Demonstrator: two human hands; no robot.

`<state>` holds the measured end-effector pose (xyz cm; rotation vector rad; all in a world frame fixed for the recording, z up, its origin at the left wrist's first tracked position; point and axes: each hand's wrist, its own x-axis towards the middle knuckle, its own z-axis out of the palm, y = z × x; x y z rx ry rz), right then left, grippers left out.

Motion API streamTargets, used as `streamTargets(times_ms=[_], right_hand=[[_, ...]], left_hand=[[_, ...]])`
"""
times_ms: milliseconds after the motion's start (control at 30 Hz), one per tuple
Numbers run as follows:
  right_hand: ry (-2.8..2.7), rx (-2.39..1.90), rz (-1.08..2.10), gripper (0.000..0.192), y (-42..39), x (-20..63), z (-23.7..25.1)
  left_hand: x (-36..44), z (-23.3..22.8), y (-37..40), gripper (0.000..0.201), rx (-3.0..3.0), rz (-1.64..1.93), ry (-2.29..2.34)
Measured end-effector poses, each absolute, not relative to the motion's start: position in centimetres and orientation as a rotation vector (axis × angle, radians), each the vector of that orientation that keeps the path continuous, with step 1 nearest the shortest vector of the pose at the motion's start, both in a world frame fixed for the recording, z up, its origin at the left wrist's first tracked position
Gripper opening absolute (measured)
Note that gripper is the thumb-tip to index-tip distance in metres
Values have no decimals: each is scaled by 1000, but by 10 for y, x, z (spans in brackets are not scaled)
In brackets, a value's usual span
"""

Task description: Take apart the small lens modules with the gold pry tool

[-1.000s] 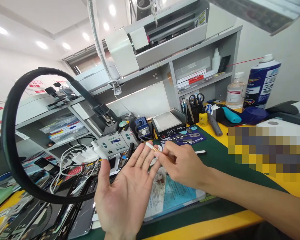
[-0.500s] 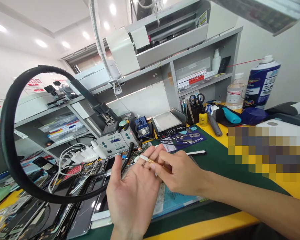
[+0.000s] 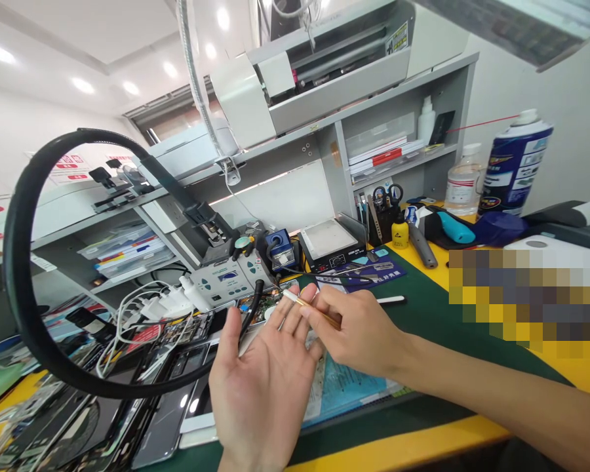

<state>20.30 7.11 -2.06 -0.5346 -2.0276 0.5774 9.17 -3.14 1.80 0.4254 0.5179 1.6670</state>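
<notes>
My left hand [image 3: 265,387] is held palm up with its fingers stretched out and the thumb apart; nothing is gripped in it. In my right hand [image 3: 361,324], the thumb and fingers pinch a thin yellowish-brown stick with a white tip [image 3: 291,297], which looks like a cotton swab. The tip lies over the fingertips of my left hand; whether it touches them I cannot tell. Behind the fingers lies a circuit board [image 3: 270,303], partly hidden. A blue sheet [image 3: 349,387] lies on the green mat [image 3: 437,347] beneath my hands.
A thick black hose [image 3: 17,262] loops at the left above phone parts [image 3: 162,419]. Behind stand a grey control station [image 3: 226,282] and a heating plate [image 3: 329,239]. A white-tipped black pen-like tool [image 3: 392,300], yellow bottle [image 3: 400,233] and spray can [image 3: 514,164] are to the right.
The white tip has shifted slightly up and to the right, toward the ends of my left fingers. My right hand has moved a little right, while my left hand stays nearly in place.
</notes>
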Motion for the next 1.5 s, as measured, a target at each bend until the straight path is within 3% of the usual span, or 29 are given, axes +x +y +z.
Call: streamTargets(times_ms=[333,1067,1500], right_hand=[[-2130,-318,665,25,66,205,-18],[-2013,-434,669,15,64,202,-22],[-1929,-472,829,35,69,208,-13]], left_hand=[[91,18,-25,74,437,1680,586],[101,10,-33,67,611,1798,630],[92,3,-37,76,707,1869,630]])
